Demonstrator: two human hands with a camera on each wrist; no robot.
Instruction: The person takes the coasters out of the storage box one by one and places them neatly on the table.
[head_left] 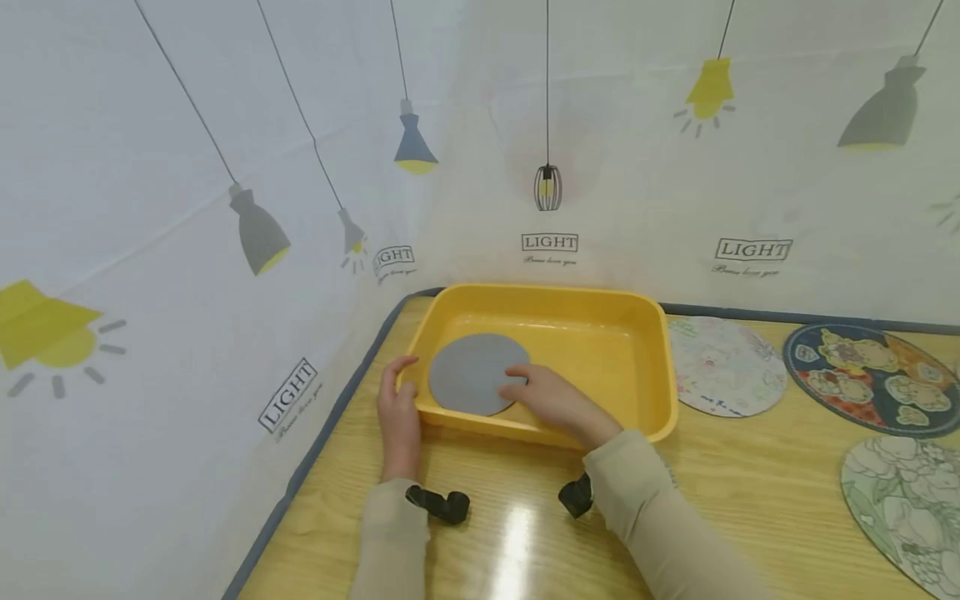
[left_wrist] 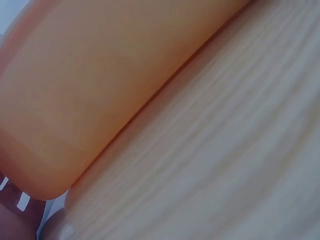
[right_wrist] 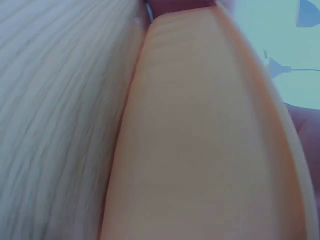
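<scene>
A yellow rectangular tray point(head_left: 600, 358) sits on the wooden table, its front wall point(left_wrist: 100, 90) filling much of both wrist views. Inside, at the left, lies a flat grey disc point(head_left: 472, 375). My left hand point(head_left: 400, 417) grips the tray's front left corner, with the thumb by the rim and the fingers along the outer left side. Reaching over the front rim, my right hand point(head_left: 551, 400) pinches the disc's right edge between thumb and fingers. In the right wrist view part of the right hand point(right_wrist: 307, 140) shows past the rim.
To the tray's right lie a pale drawn-on round board point(head_left: 727, 367), a dark round board with cartoon figures point(head_left: 870, 379) and a green-and-white round board point(head_left: 900, 492). White lamp-printed cloth point(head_left: 480, 208) stands behind and at the left of the table point(head_left: 487, 517).
</scene>
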